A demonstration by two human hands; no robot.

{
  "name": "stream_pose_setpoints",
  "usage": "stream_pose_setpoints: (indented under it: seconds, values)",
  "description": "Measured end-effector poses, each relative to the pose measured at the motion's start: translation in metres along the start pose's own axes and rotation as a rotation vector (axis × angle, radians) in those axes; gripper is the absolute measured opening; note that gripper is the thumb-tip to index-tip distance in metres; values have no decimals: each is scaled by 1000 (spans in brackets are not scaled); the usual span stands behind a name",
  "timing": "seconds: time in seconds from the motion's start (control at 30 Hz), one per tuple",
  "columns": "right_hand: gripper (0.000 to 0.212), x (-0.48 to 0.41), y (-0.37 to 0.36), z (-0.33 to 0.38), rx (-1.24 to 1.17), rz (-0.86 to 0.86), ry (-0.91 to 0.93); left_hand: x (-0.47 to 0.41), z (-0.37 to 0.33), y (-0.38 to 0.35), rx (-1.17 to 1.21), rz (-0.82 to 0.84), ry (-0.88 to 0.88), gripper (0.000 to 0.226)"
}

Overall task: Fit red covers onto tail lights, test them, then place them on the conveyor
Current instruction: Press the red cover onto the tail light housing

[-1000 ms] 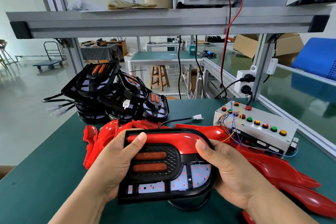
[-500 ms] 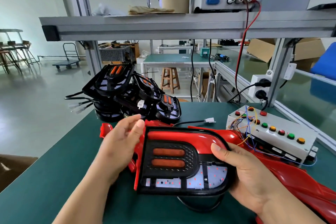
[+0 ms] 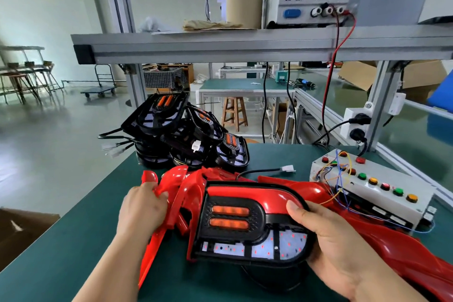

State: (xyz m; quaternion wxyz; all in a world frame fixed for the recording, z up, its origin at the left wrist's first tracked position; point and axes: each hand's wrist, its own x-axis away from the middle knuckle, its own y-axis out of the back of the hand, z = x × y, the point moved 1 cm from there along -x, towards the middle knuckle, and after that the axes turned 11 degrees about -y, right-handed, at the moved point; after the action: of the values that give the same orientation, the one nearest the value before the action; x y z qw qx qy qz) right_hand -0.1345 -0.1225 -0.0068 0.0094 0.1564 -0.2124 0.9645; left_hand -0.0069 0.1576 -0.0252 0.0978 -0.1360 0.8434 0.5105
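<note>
Tail light (image 3: 245, 225): hovering low over the bench (image 3: 73, 240), right hand (image 3: 326, 235) clamping its right edge.
Left hand (image 3: 141, 211): curling fingers round a red cover (image 3: 171, 193) just beside it.
Doing it well: lifting one cover only, aligning rims before pressing.
Change: left hand, earlier hovering at the light's edge, is now gripping into the pile (image 3: 196, 179).

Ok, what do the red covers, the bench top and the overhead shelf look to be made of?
Red covers: glossy moulded plastic, going by the sharp highlights along their curves. Bench top: matte green mat, perhaps rubber or vinyl; it shows no glare. Shelf: dull silver metal, probably aluminium profile, with lengthwise grooves and a black end cap.
</note>
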Motion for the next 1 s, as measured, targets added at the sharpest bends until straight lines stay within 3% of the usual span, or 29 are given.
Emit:
stream_pose_setpoints:
  seconds: [0.1,0.17,0.23,0.4,0.5,0.57,0.73,0.87,1.0]
  values:
    - [28,-1,1,0,-3,-6,2,3,0,11,161,-157,-32,23]
    - [26,-1,0,0,6,-5,1,8,-10,21,528,-186,-42,17]
    - [22,-1,0,0,5,-5,0,18,-27,30,906,-74,-63,21]
    - [23,-5,2,-3,3,-43,7,45,-56,43,1142,368,-289,22]
    - [25,-8,3,-5,-9,-42,-4,57,-63,44,1076,690,-423,44]
    - [29,-8,3,-6,-40,-40,-8,62,-65,42,954,785,-485,41]
    - [41,-8,1,-5,-57,-56,4,64,-66,39,703,745,-544,21]
    - [33,-9,3,-6,-68,-80,-43,59,-55,48,501,670,-693,31]
    - [33,-11,4,-6,-55,-80,-53,62,-59,44,505,661,-739,30]
